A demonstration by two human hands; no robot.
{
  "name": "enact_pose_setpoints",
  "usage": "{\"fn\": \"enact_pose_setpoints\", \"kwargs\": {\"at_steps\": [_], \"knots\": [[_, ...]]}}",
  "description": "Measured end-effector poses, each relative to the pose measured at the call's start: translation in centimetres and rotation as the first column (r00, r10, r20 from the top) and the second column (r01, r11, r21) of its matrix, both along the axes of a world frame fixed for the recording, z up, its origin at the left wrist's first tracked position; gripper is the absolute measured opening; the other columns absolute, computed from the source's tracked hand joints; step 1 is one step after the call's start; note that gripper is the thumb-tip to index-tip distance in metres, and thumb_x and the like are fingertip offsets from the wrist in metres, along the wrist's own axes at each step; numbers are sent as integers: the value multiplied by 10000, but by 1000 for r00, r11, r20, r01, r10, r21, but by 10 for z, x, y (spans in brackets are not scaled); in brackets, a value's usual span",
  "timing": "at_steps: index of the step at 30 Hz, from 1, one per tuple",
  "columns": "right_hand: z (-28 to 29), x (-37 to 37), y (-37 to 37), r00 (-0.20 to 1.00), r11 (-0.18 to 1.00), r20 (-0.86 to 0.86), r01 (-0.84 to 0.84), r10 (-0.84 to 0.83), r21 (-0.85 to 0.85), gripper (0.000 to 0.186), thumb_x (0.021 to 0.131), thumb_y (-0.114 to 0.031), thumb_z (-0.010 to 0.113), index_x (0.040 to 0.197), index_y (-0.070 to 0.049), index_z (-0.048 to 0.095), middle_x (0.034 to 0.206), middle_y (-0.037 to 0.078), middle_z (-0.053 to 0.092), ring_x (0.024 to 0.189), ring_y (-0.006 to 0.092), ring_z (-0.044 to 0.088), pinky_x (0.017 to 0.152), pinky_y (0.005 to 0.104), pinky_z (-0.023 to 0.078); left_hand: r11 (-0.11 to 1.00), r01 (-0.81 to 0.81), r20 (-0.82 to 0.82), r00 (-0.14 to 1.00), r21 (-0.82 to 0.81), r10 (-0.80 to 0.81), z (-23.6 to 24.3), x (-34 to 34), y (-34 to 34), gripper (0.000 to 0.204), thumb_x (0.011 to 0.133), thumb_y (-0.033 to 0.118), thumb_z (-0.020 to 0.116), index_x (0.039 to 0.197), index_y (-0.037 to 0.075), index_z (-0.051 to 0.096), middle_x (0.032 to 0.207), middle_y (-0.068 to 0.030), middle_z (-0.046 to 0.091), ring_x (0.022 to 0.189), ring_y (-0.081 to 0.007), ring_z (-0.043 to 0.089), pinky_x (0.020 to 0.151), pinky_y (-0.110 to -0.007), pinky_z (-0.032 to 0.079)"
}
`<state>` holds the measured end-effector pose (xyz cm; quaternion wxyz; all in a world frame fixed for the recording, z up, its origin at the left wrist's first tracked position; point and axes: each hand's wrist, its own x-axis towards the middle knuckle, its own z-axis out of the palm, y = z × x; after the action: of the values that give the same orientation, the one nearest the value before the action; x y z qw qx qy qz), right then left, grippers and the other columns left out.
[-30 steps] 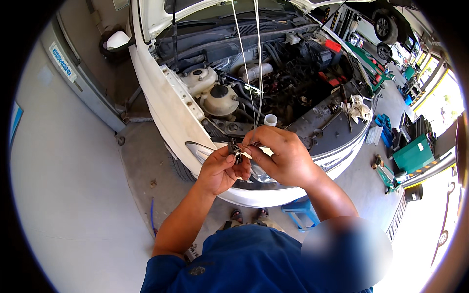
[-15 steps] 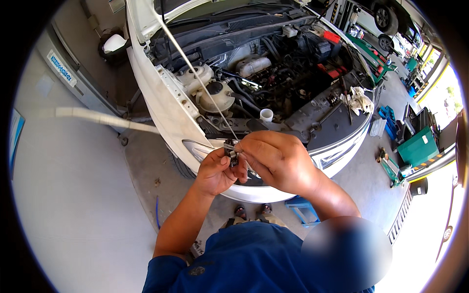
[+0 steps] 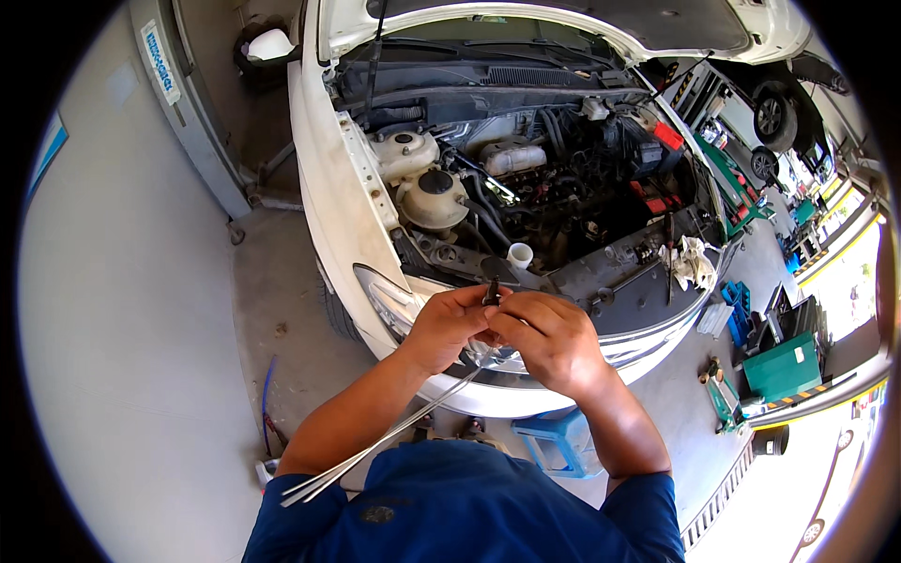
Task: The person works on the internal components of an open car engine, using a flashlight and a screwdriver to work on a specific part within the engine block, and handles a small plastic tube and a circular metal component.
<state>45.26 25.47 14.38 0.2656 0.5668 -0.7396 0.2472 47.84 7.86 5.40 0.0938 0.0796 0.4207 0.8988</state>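
Both forearms come up from below, elbows out, wrists converging in front of the open white car [image 3: 338, 216]'s nose. Left hand [image 3: 443, 330] on the near-side of the headlight [image 3: 385, 298], fingers curled inward, thumb side up. Right hand [image 3: 552, 340] just beside it, back of the hand up, knuckles bent, fingertips turned in to meet the left's. Fingertips of the two look to be touching or nearly so; the overlap hides the exact contact.

Grip: narrow on both, fingertip pinch rather than full fist. Small black part [image 3: 492, 293] caught between the two sets of fingertips, its top sticking up above them, lower portion hidden. Can't tell which hand carries most of it.

Thin whitish strips [image 3: 394, 430] come out under the hands, below the black part, and slant down-left along the inner side of the left forearm, free ends over the blue shirt [image 3: 460, 507]. Upper ends vanish among the fingers; can't tell which hand pinches them.

Around it: white cup-shaped piece [image 3: 519, 254] just past the hands at the engine bay's front edge, round-capped reservoir [image 3: 432, 202] further in to the left, crumpled rag [image 3: 693, 263] at front right, blue stool [image 3: 560, 441] below the bumper.
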Motion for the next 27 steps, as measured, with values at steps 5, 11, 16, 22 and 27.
{"fn": "enact_pose_setpoints", "kwargs": {"at_steps": [5,11,16,22,27], "knots": [[-16,-16,20,940,978,333,-6,77,-209,160,839,101,632,984,35,638,922,151,678,873,260,679,777,340,553,981,-1,6,1000,-195,3,21,-1,12,296,918,103,661,1170,-34,589,881,-53,646,762,-105,606,703,-259,520],[-62,-17,26,656,767,666,203,355,-608,102,895,72,604,981,17,602,992,148,655,930,221,641,836,328,528,983,-53,-87,995,-175,39,21,-3,26,316,922,93,649,1200,-34,565,850,-45,629,763,-103,613,691,-257,534],[-95,-25,23,402,452,496,205,770,-868,136,915,57,580,1030,-15,599,1056,132,647,1037,211,602,940,362,464,993,115,18,993,8,-115,12,-8,21,391,935,231,643,1228,-13,557,851,-96,662,735,-159,646,653,-280,528],[-109,-16,8,148,363,431,340,890,-867,139,932,-26,598,1052,-91,624,1110,87,658,1017,194,610,916,355,462,986,129,9,991,102,-130,3,-13,22,369,938,241,627,1209,0,563,844,-99,666,692,-168,640,623,-280,514],[-109,-13,1,-8,366,405,444,914,-818,129,932,-46,605,1046,-88,649,1054,77,636,851,169,583,738,309,495,987,161,7,987,27,-161,-8,-19,20,288,960,242,585,1177,53,595,883,-47,665,749,-134,652,589,-247,484]]}}
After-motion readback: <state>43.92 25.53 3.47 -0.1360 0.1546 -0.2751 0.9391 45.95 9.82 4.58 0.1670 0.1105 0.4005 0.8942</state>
